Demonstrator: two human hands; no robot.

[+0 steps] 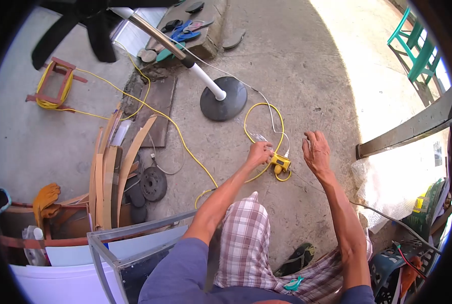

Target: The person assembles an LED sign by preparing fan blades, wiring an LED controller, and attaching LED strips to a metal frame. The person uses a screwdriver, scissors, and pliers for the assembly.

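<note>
A rough concrete floor [307, 76] fills most of the head view, shaded except for a bright sunlit strip on the right with a green plastic chair [424, 60] at its far edge. A pedestal fan stands on its round black base [225, 99] near the sandals [187, 35], and curved wood strips [99, 177] lean at the left. Nearer the person, the yellow socket box [281, 162] lies on the floor between the two hands, a white plug [287, 153] at its top and the yellow cord [189, 148] trailing off toward a reddish frame [65, 86] wound with more of it. The left hand [260, 154] is at the box's left side with its fingers curled in, beside some clear plastic; whether it grips anything, I cannot tell. The right hand [316, 151] hangs to the right, apart from the box, fingers loosely bent and holding nothing. The step in hand looks like handling the box and its plug connection; the next move seems to call for steadying the box while keeping the looped cord clear.
</note>
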